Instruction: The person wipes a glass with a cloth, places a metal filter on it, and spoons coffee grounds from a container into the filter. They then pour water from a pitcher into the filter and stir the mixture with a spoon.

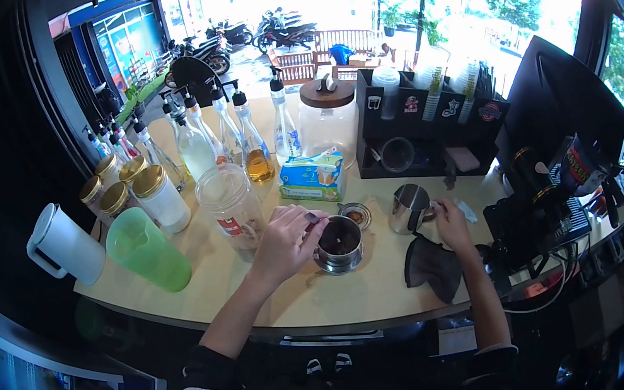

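My left hand (289,240) is at the left rim of a metal cup (339,254) with a dark inside, set on a small metal saucer-like base. Its thumb and fingers are pinched around a small dark piece (312,217) whose kind I cannot make out. To the right, my right hand (452,223) is closed on the handle of a stainless steel pitcher (408,210). Between the two vessels lies a small round metal dish (356,214) with something brown in it. A dark cloth (432,267) rests below my right hand.
A clear jar (224,198), a green pitcher (149,250), a white pitcher (70,245) and gold-lidded jars (160,197) stand left. Behind are pump bottles (257,162), a tissue pack (314,178) and a black cup organizer (427,143). Dark equipment (527,221) stands right.
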Tool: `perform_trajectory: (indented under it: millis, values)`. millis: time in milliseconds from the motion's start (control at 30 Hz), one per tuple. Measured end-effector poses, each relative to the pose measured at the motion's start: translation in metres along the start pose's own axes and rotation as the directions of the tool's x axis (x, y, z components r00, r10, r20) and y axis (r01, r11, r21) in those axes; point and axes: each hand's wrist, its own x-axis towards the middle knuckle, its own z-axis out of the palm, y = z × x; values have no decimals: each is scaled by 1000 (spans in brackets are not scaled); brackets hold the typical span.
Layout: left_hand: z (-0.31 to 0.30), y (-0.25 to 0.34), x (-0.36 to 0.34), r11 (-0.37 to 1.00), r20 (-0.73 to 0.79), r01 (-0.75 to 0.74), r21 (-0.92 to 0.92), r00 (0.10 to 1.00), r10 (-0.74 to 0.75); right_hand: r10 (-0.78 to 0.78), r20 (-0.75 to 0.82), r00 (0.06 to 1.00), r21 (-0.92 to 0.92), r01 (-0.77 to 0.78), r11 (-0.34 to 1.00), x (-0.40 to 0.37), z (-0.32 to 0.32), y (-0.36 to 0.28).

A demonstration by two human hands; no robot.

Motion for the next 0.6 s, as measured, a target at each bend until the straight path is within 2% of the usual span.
perform_trajectory:
  millis: [67, 100, 167, 200, 267, 367, 500, 567, 600]
  values:
    - [-1, -4, -2, 1000, -7, 20, 1, 1000, -20, 221, 49, 974, 268, -226, 937, -8, 8, 4]
    - [0, -6, -3, 1000, -32, 22, 9, 999, -21, 222, 52, 974, 270, -227, 936, -9, 13, 11]
    - [0, -7, -6, 1000, -51, 26, 18, 998, -25, 227, 164, 960, 518, -280, 808, -12, 21, 19]
    - [0, -7, -6, 999, -70, 39, -5, 997, -40, 230, 166, 959, 520, -283, 806, -15, 24, 16]
    - [0, -6, -7, 998, -85, 53, -24, 995, -55, 217, 174, 960, 788, -268, 554, -17, 30, 7]
    - [-3, -5, -8, 996, -132, 72, -47, 988, -77, 230, 125, 965, 776, -240, 583, -10, 28, -1]
    - [-8, -3, -8, 997, -173, 59, -52, 983, -67, 190, 116, 975, 806, -204, 555, 1, 9, -40]
    - [-10, -3, -9, 997, -180, 60, -51, 981, -68, 140, 94, 986, 751, -163, 640, 7, -4, -71]
    - [-10, -3, -8, 998, -192, 40, -38, 980, -46, 139, 97, 986, 751, -164, 640, 9, -8, -83]
